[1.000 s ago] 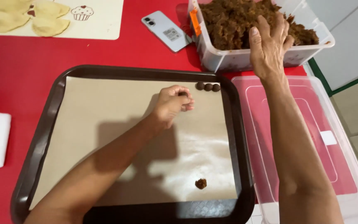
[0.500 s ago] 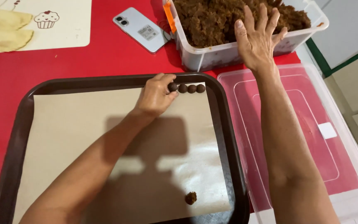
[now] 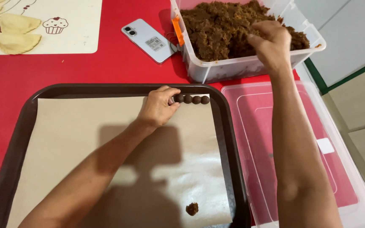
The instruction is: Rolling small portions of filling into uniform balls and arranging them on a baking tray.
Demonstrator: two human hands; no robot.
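While the left hand [image 3: 157, 110] rests on the brown paper [image 3: 106, 169] lining the dark tray [image 3: 17, 139], its fingers [image 3: 172, 93] pinch narrowly on the nearest of four small brown balls [image 3: 192, 99]; those balls sit in a tight row, touching one another, along the tray's far edge near its right corner; a loose crumb of the same brown stuff [image 3: 192, 208] lies well apart at the near edge of the paper; over on the right, the right hand [image 3: 269, 44] is down in the clear tub [image 3: 241, 69] of brown mixture [image 3: 220, 29], fingers curled into the mass, though whether they grip a lump I cannot tell; the tub's clear lid [image 3: 317, 169] lies flat just beside the tray; a white phone [image 3: 148, 40] rests on the red bench [image 3: 64, 69] beside the tub; pale folded pastries [image 3: 17, 40] sit on a cream mat [image 3: 77, 42] at the far left.
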